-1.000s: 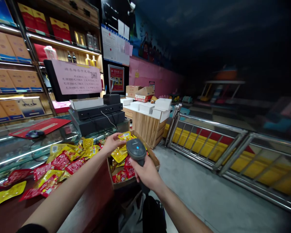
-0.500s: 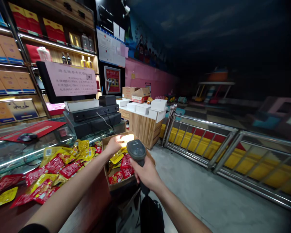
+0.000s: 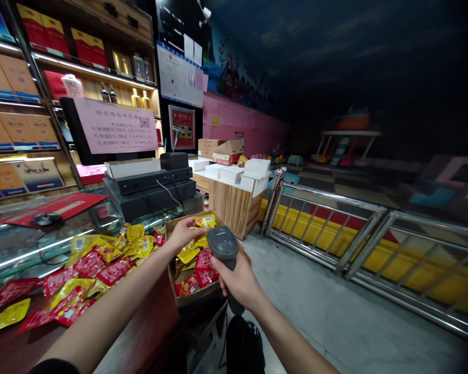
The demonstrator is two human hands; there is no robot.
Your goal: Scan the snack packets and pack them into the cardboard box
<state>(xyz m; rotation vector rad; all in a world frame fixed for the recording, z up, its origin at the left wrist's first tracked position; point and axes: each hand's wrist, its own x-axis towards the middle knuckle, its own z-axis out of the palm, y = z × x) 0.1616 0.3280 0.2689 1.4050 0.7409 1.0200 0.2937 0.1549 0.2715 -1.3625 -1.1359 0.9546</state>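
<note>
Both hands worked over an open brown cardboard box (image 3: 187,298) of snack packets that sat at the end of the bench. Closed around the grip, the right hand (image 3: 237,280) held a dark grey handheld barcode scanner (image 3: 223,244) with its rounded head tipped forward toward the box, seemingly so its window faced whatever was raised before it. The left hand (image 3: 183,231) pinched a small yellow foil snack packet (image 3: 205,222) by its near edge, fingers shut on it, and held it lifted just above the box and just ahead of the scanner head, apparently to present its printed face to the reader. Red and yellow packets (image 3: 197,262) lay loose inside the box beneath both hands. On the dark red-brown wooden bench (image 3: 140,332) to the left, a spread heap of similar red and yellow packets (image 3: 97,259) lay apart from the box. Behind it stood a black cash register (image 3: 152,189) with a pink notice card (image 3: 115,127).
</note>
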